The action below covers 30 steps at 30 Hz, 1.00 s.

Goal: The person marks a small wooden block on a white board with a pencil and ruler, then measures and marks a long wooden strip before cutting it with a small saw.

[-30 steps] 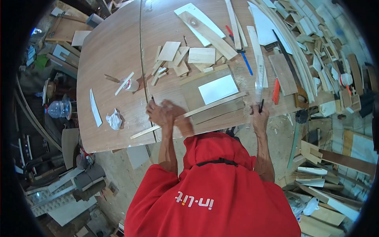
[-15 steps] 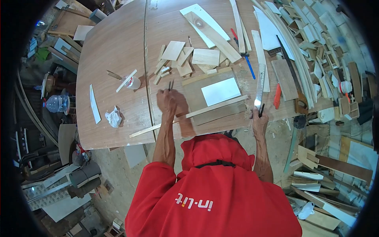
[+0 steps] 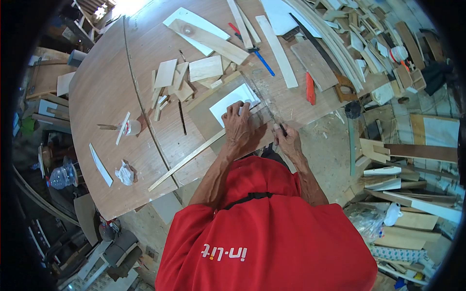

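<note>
My left hand presses down on a white rectangular panel, its fingers bent and apart. Under the panel is a brown board with a pale strip along its far edge. My right hand is closed around a slim black tool by the table's near edge; its working end is not clear. A long thin wooden strip runs from near my left wrist toward the lower left. On the table to the left of the board lies a thin dark stick.
Small wood pieces are heaped beyond the board. Further right lie a blue-and-black tool, a red-orange tool and a handsaw. A white cup and crumpled white material sit on the left.
My left hand has moved right onto the white panel; the dark stick that was by it lies on the table. My right hand has come closer to the board. The view has shifted.
</note>
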{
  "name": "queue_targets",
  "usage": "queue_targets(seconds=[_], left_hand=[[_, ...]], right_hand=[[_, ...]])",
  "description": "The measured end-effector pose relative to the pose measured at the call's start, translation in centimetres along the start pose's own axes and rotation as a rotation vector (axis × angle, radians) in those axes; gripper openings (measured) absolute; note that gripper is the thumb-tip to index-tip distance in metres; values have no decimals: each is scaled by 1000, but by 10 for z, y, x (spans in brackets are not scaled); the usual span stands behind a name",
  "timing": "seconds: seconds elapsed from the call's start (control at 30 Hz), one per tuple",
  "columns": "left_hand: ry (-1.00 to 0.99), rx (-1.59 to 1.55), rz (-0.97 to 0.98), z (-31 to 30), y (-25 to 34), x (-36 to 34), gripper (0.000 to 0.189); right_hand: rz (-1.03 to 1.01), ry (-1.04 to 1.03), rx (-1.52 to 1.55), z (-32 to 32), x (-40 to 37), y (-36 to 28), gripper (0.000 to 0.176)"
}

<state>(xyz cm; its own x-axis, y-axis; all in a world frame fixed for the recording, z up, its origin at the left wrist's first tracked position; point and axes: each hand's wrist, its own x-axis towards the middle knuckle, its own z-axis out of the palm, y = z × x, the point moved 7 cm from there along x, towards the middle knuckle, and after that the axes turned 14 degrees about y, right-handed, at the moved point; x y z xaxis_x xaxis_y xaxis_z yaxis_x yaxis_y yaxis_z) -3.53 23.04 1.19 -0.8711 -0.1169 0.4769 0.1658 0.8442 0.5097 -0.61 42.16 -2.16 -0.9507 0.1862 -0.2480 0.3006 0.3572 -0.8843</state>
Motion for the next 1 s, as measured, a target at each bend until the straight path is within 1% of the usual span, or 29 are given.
queue_targets(seconds=[0.03, 0.07, 0.13, 0.2, 0.27, 0.4, 0.47, 0.57, 0.63, 0.67, 0.73, 0.77, 0.87, 1.0], left_hand=[[-23, -17, 39, 9, 7, -2, 54], [-33, -25, 46, 16, 11, -6, 54], [35, -116, -59, 13, 18, -4, 59], [24, -143, -51, 9, 27, -3, 60], [14, -164, -48, 8, 29, -4, 61], [-21, -166, -26, 13, 25, -7, 61], [-22, -158, -18, 17, 24, -11, 60], [-57, -113, -3, 20, 24, -13, 54], [4, -118, 54, 24, 20, -16, 48], [1, -117, 55, 28, 14, -19, 48], [10, -97, 100, 31, 11, -20, 45], [7, -95, 101, 33, 9, -23, 45], [9, -98, 60, 23, 20, -14, 40], [-11, -69, 12, 22, 20, -11, 35]], right_hand=[[-15, -20, -102, 1, 0, 3, 27], [-32, 8, -137, -2, -2, 4, 30], [-50, 43, -124, -7, -8, -5, 31], [-70, 74, -112, -12, -7, 0, 34], [-368, 82, -158, -10, -8, -4, 42], [-402, 84, -203, -12, -9, -8, 46], [-462, 85, -238, -13, -10, -9, 50], [-464, 90, -250, -13, -10, -3, 52], [-436, 88, -233, -13, -12, -4, 52], [-412, 87, -218, -14, -12, -4, 52], [-450, 111, -207, -13, -12, -1, 52], [-488, 134, -197, -13, -13, -1, 52], [-435, 101, -197, -13, -13, -4, 51], [-428, 115, -204, -13, -15, -5, 50]])
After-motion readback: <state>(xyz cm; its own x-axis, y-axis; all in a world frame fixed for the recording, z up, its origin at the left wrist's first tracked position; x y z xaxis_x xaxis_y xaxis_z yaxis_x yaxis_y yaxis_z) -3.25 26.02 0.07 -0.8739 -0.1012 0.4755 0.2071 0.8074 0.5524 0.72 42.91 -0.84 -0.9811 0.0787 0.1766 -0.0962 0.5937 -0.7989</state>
